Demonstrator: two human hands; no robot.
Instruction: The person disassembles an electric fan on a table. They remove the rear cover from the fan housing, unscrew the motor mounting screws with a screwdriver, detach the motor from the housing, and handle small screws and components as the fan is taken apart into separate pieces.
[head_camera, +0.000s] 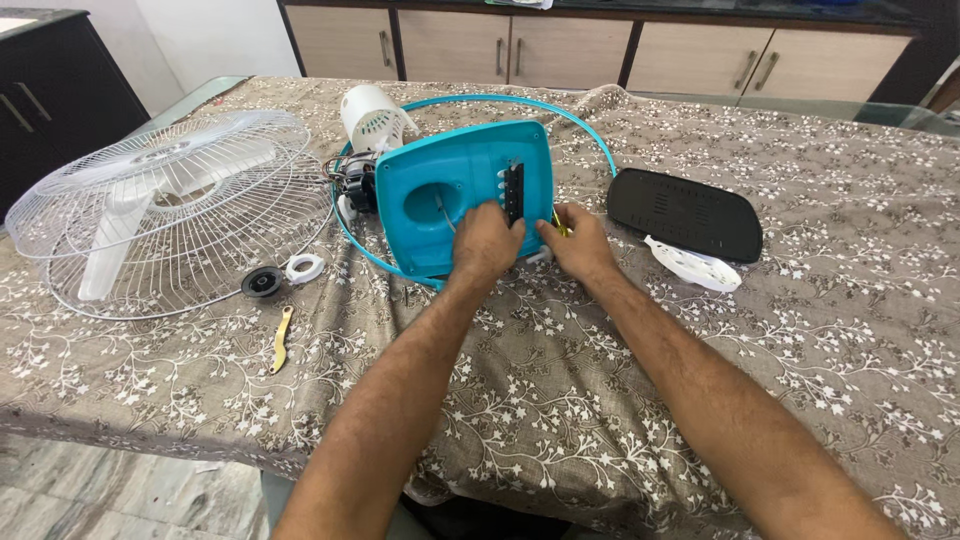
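Head view. Surface (620, 400): one table under a brown cloth with a white floral print; wooden cabinets (560, 48) along the far wall, one dark cabinet (50, 90) far left.

Count of parts on the surface:
- 1 teal fan base housing (440, 190), tilted up, centre, with 1 black switch strip (514, 192) on its face.
- 1 teal ring (590, 125) lying around and behind the housing.
- 1 white motor cover (372, 118) and 1 dark motor (357, 185), just left of the housing.
- 1 white wire guard (170, 210) at left, with the white fan blade (110, 235) lying in it.
- 1 black round cap (262, 282) and 1 white ring nut (304, 268), side by side, near the guard.
- 1 yellow tool (281, 340) nearer, lying flat.
- 1 black base plate (685, 213) at right; 1 white plastic piece (693, 265) touching its near edge.

Hands: 2. Left hand (487, 245) rests on the housing face, fingers curled at the switch strip. Right hand (580, 245) at the housing's right edge, fingers pinched narrow on a small yellow-handled item (560, 225); what it is I cannot tell.
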